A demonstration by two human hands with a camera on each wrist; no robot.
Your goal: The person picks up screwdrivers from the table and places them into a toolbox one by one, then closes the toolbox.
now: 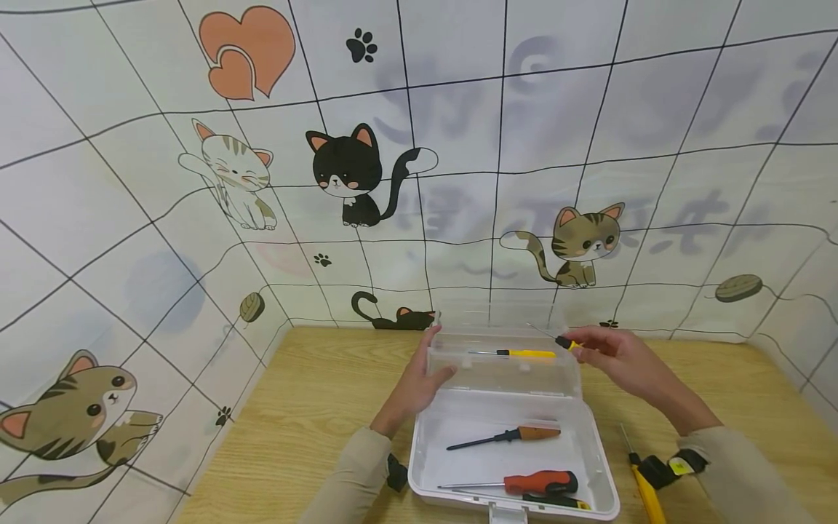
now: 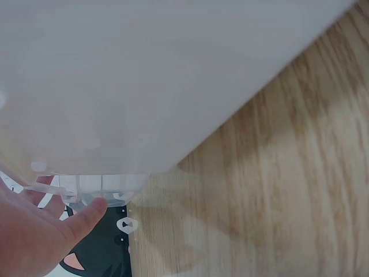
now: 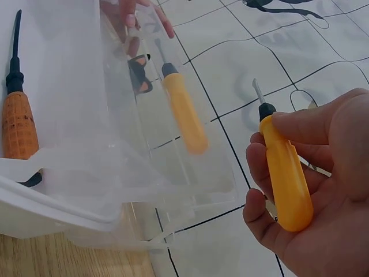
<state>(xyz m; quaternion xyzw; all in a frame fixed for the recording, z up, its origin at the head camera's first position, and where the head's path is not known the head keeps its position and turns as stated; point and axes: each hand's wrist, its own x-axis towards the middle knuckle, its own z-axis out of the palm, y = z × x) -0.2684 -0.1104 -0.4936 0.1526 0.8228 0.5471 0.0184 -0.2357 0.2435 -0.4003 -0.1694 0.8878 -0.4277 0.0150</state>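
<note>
My right hand (image 1: pixel 631 366) holds a small yellow-handled screwdriver (image 3: pixel 286 184) by its handle, to the right of the raised clear lid (image 1: pixel 500 380). Its thin shaft points up and left, over the lid in the head view. At the lid's left edge, my left hand (image 1: pixel 417 386) grips it, thumb on the inner side and fingers behind. Another yellow screwdriver (image 1: pixel 532 354) lies in the lid. Inside the white toolbox (image 1: pixel 428 437) are a brown-handled screwdriver (image 1: pixel 538 433), a red-and-black one (image 1: pixel 540 482) and a dark-handled one (image 1: pixel 556 501) at the front.
The toolbox stands on a wood-grain table (image 1: pixel 314 407), its latch (image 1: pixel 508 514) towards me. Right of it lies a yellow-handled screwdriver (image 1: pixel 648 495), partly behind my right wrist strap. A white wall covering (image 1: pixel 458 218) with grid lines and cartoon cats rises behind the table.
</note>
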